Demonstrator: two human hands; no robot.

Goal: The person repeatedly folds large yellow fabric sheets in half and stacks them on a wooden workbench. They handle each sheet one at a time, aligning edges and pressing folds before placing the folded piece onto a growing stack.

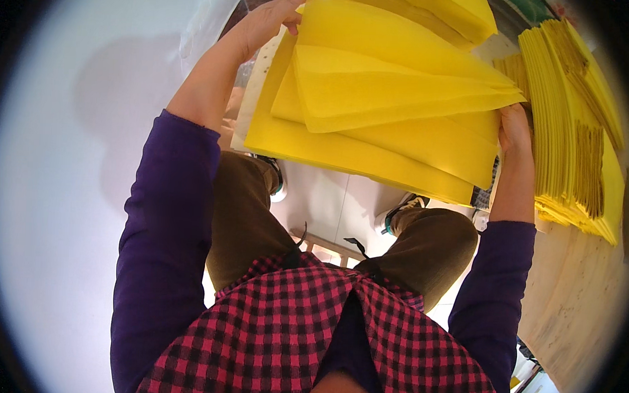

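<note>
In front of me lies a stack of thin yellow sheets [357, 160], paper-like or cloth-like, with the lower layers fanned out toward me. Over it hangs a folded yellow sheet [401, 89], curved and lifted off the stack. My left hand [268, 23] is closed at its far left corner, fingertips partly hidden by the edge. At the right end, where the folds come together to a point, my right hand [514, 127] grips the sheet; most of its fingers are behind the yellow layers.
Thick bundles of folded yellow sheets [563, 129] stand on a wooden table [567, 295] at the right. Another yellow pile [438, 14] lies beyond the stack at the far edge. A pale wall or panel [65, 208] fills the left. My knees and shoes are below the stack.
</note>
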